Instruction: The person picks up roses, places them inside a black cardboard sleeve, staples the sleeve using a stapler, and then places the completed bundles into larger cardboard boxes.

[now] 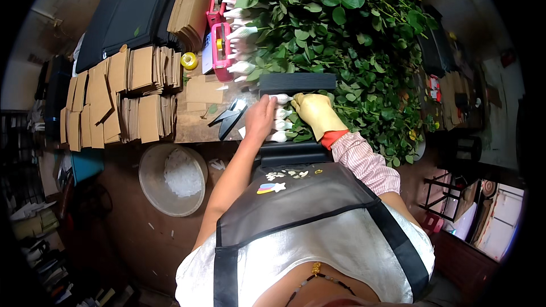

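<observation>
My bare left hand is at the bud end of a rose in a white foam net, its fingers against the net. On the stem side of the same netted bud, my right hand, in a pale yellow rubber glove, has its fingers closed around the stem. More netted buds lie in a row below, toward my apron. Just beyond my hands is a dark ribbed board. Leafy green rose stems are piled to the right, with further netted buds along their left side.
A black stapler lies left of my left hand. Farther left stand stacks of cardboard pieces, a roll of yellow tape and pink tape dispensers. Below the table's front edge is a round bin holding white foam nets.
</observation>
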The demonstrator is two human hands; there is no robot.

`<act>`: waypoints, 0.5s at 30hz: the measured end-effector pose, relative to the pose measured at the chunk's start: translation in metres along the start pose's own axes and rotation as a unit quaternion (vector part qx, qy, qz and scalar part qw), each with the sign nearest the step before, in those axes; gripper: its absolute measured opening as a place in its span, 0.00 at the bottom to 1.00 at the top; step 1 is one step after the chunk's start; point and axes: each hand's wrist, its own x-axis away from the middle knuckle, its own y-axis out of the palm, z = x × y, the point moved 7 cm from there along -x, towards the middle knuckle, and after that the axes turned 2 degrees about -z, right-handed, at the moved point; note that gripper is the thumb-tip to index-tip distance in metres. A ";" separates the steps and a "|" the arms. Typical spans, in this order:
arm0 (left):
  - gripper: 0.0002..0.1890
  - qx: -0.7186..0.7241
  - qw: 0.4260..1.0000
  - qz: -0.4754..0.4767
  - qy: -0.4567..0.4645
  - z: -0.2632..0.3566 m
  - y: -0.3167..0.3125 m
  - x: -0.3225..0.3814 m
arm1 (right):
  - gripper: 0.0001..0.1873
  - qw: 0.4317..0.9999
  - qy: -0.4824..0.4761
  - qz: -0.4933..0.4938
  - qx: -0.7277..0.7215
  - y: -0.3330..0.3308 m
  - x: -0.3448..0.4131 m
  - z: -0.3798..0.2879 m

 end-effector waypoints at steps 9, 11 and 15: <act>0.08 0.209 0.966 0.035 -0.149 -0.086 -0.044 0.027 | 0.20 1.000 -0.010 0.012 -0.018 -0.008 0.005 -0.002; 0.15 0.130 0.979 -0.019 -0.157 -0.067 -0.013 0.016 | 0.20 1.000 -0.005 -0.005 0.007 -0.010 0.004 -0.006; 0.18 0.077 0.987 -0.052 -0.133 -0.047 0.015 -0.002 | 0.13 0.994 0.030 0.001 0.102 0.004 0.000 -0.012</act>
